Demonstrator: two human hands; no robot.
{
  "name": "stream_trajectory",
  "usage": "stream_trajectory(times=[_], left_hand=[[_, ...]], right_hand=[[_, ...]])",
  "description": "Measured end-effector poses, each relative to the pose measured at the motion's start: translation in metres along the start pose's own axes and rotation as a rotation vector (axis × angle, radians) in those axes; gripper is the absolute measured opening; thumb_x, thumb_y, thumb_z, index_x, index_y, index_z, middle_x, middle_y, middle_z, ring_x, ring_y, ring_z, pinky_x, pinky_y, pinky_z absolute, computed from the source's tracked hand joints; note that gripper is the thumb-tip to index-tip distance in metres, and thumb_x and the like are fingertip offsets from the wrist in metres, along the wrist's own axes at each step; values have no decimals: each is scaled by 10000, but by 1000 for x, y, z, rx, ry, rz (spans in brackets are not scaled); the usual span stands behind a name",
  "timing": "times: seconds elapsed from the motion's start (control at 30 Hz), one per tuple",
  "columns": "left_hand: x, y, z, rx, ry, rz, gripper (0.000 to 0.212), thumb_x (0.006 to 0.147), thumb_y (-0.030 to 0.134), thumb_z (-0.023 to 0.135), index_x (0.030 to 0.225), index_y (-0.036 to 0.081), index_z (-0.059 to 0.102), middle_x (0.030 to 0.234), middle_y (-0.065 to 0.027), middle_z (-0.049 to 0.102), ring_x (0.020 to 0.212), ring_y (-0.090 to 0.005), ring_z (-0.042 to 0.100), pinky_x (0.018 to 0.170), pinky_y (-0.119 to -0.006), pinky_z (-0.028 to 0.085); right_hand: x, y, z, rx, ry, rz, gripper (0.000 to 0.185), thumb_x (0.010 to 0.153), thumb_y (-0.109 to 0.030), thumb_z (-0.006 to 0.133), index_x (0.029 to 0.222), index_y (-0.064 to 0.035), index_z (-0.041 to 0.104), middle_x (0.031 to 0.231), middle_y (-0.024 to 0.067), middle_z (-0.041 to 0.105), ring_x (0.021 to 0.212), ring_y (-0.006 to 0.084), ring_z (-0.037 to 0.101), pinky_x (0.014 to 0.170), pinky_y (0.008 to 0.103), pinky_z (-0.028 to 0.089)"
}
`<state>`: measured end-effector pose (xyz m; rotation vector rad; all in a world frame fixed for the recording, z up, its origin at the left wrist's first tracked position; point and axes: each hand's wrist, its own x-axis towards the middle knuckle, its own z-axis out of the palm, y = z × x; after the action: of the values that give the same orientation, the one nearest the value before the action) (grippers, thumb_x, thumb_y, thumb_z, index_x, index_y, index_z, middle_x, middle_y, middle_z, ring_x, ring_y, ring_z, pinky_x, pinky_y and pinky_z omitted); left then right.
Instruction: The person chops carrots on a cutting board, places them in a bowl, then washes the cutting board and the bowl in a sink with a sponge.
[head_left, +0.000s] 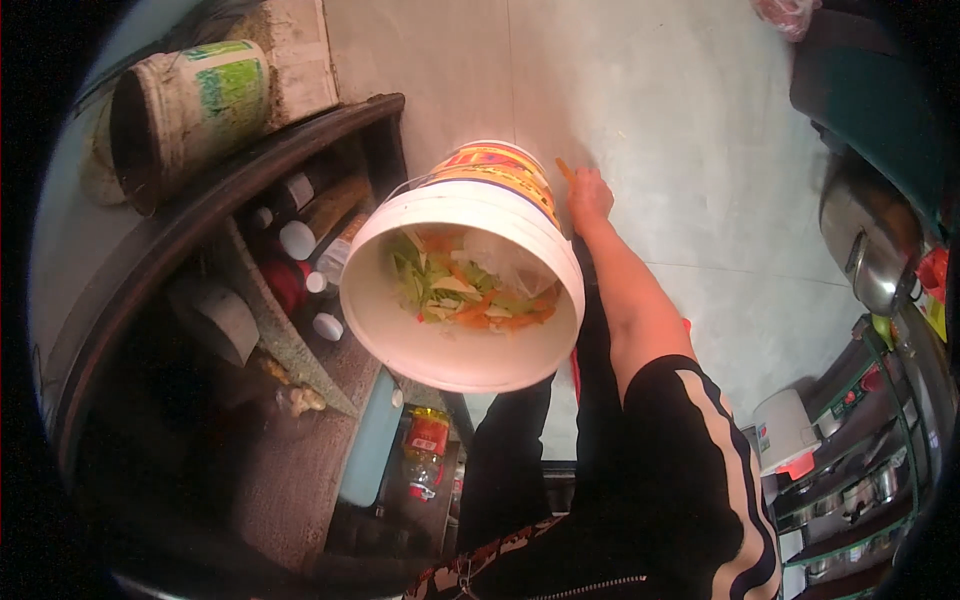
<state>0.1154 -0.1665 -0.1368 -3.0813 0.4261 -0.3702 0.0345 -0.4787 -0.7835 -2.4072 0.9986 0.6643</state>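
A white plastic bucket (465, 360) with a printed band stands before me, tilted in view, its mouth facing up. Vegetable scraps (457, 292), with orange and green peelings and a clear plastic bag (510, 262), lie inside. Just right of the bucket, low near the floor, my right hand (591, 199) is closed on an orange strip, perhaps a peel (565, 170). My left hand is out of view.
At left a dark wooden cabinet (300, 124) holds jars and an oil bottle (426, 450). A second bucket (225, 90) lies sideways by it. At right are a steel pot (874, 232) and a green-framed rack (855, 555) with metal ware.
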Motion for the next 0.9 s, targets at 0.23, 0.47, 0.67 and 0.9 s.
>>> stream_trajectory(times=[0.23,0.47,0.67,0.9], left_hand=[[-13,-62,-24,113,163,49,733,699,277,792,1232,-75,432,1018,-206,566,859,-287,571,723,-388,470],[-25,-60,-23,9,249,-58,760,724,211,794,1283,-63,359,1101,-240,531,911,-298,561,777,-403,470],[-21,-32,-18,20,15,-107,744,814,196,726,1324,-37,237,1159,-239,495,988,-291,534,870,-433,444],[-28,-51,-16,-32,40,-165,597,895,141,595,1381,-18,288,1361,-241,394,1197,-346,443,1025,-432,355]], right_hand=[[12,6,45,70,121,-95,103,774,-119,615,874,-113,589,946,105,568,810,307,623,673,420,526],[57,24,-19,220,369,136,57,830,-156,608,864,-124,574,1011,99,540,785,326,612,656,428,513],[98,60,-18,44,357,31,59,847,-167,573,864,-115,596,946,120,588,789,338,617,657,444,510],[79,49,-17,53,262,55,97,819,-151,548,809,-77,610,850,136,658,789,347,631,671,461,499]])
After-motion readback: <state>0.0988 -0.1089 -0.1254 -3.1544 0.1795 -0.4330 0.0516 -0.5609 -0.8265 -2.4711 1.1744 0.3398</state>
